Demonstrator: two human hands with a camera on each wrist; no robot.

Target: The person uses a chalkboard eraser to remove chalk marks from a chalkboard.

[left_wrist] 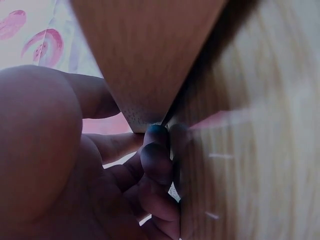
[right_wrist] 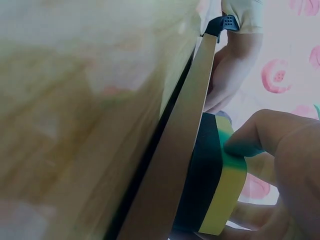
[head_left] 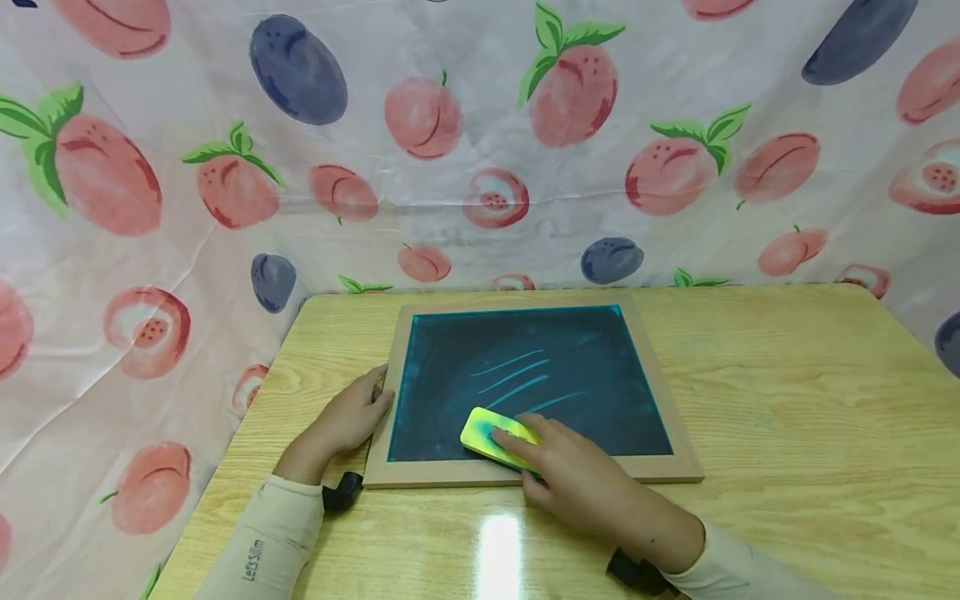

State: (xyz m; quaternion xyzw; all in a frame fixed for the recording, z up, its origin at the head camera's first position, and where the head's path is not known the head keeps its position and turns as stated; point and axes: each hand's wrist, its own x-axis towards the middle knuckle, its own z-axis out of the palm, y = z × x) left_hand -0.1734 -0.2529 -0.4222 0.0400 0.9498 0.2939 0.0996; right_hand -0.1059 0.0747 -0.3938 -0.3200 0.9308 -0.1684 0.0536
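A small chalkboard [head_left: 442, 346] in a pale wooden frame [head_left: 660, 367] lies flat on the table, with several light blue chalk strokes [head_left: 517, 387] near its middle. My right hand [head_left: 577, 475] grips a yellow chalkboard eraser [head_left: 480, 429] with a dark felt side, thumb and fingers about its edges. Blue smudges mark the eraser's top. It rests at the board's near edge, by the frame. At the left side of the frame, my left hand [head_left: 348, 421] holds the edge; in the left wrist view its curled fingers [left_wrist: 157, 162] press against the frame's side.
Under the board is a light wood-grain table [head_left: 787, 400]. A white curtain [head_left: 480, 167] printed with peaches hangs behind the table and down its left side. Black wrist straps [head_left: 343, 492] sit at both sleeve ends.
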